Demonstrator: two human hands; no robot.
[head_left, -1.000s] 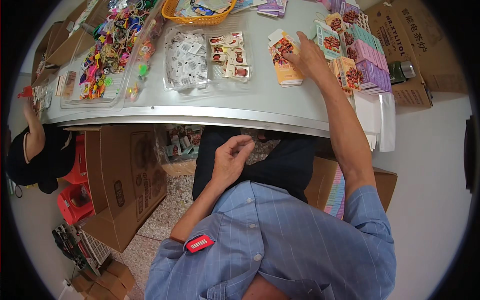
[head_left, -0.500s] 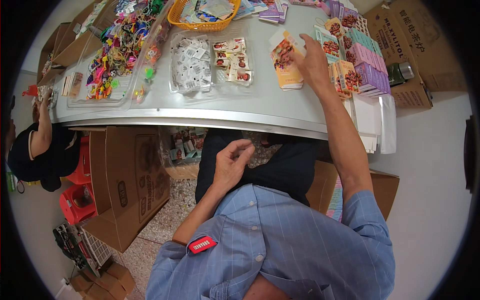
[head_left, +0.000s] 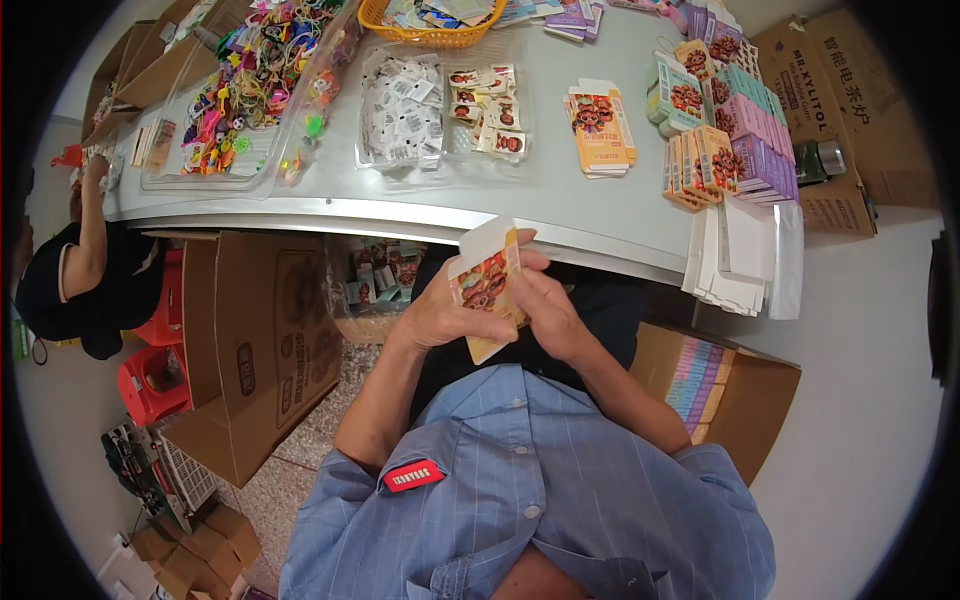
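Over my lap, in front of the table edge, I hold a folded-flat orange paper box [head_left: 486,284] with printed cartoon figures and a white flap at its top. My left hand [head_left: 437,314] grips its left side, thumb across the front. My right hand [head_left: 552,314] has its fingers closed about the right edge; part of them is hidden behind the box. On the table [head_left: 560,200] lies a stack of similar flat orange boxes [head_left: 606,145]. Left of it a clear tray holds small white packets [head_left: 403,118] and printed picture pieces [head_left: 500,115].
Filled boxes [head_left: 750,135] in green, pink and purple stand at the right, by white cartons [head_left: 735,255]. A yellow basket [head_left: 435,36] and a tray of colourful trinkets [head_left: 250,95] sit farther off. An open cardboard box [head_left: 270,340] stands left. Another person [head_left: 85,265] works far left.
My right hand has come back from the stack to my lap with one flat box. My left hand has risen and closed on that box too.
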